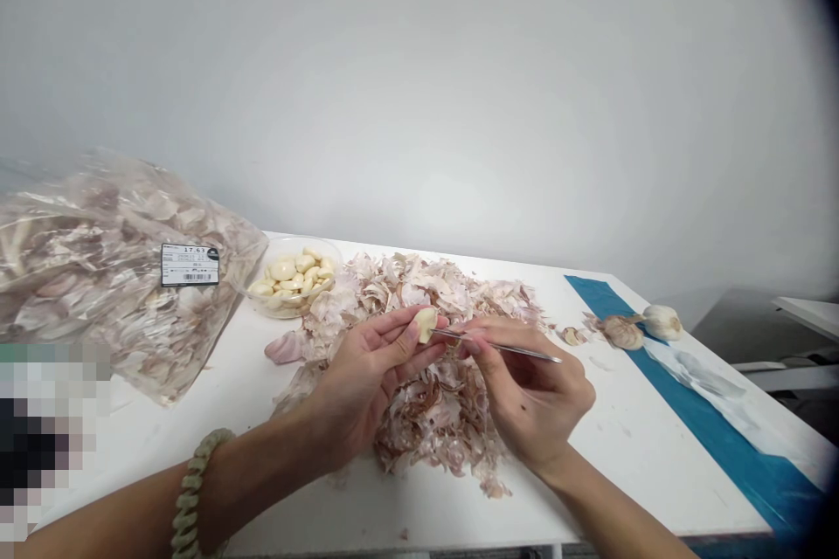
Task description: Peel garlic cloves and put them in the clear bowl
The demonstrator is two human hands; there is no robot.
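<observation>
Nearest to me, a braided bracelet is circling the wrist of my left hand. I'm pinching a pale garlic clove in my left fingers, which are clamped around its lower part while its top stands clear above them. My right hand is working from the other side, with my right fingers closed together on a thin steel tool. I can't tell whether it's a pick or tweezers. Its tip is resting right at the clove's lower edge.

Beneath both hands, a heap of garlic skins is spreading across the white table. A pink-skinned clove is lying at the heap's left edge. Beyond it, a glass bowl of peeled cloves is sitting beside a clear plastic bag stuffed with skins and carrying a printed label. Off to the right, a white garlic bulb and a browner one are sitting along a blue strip.
</observation>
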